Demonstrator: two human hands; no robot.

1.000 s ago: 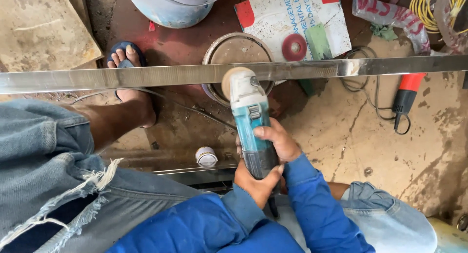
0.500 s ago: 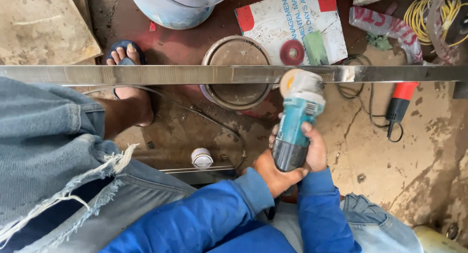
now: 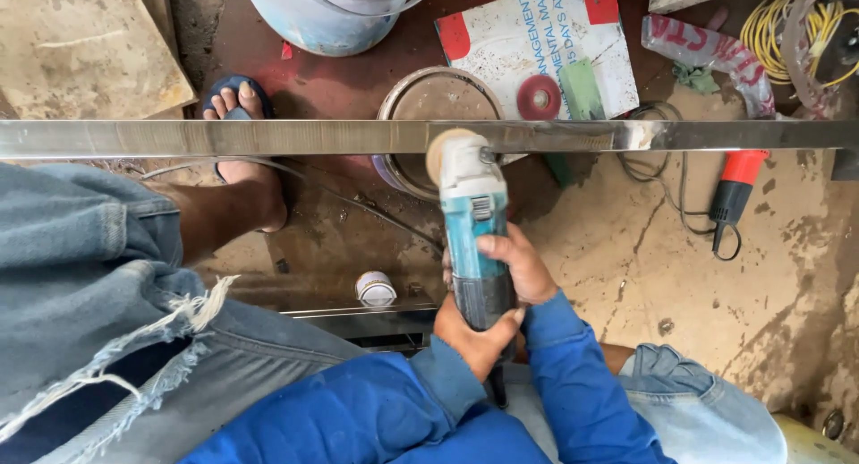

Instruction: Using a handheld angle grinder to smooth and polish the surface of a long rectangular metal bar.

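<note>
Grinding a steel bar [image 3: 268, 137] with a teal angle grinder [image 3: 472, 231].
Left hand [image 3: 474, 337] and right hand [image 3: 512, 267] clasp it, fingers wrapped; at 12 o'clock, a paint can [image 3: 420, 102] holding brown residue.

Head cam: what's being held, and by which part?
An angle grinder, two-handed. The right hand wraps the teal body; the left hand grips the dark rear handle. Its disc head sits at the long steel bar.

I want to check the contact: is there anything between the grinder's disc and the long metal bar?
Nothing visible. Both hands, right hand and left hand, hold the grinder, and its disc lies directly against the metal bar.
</note>
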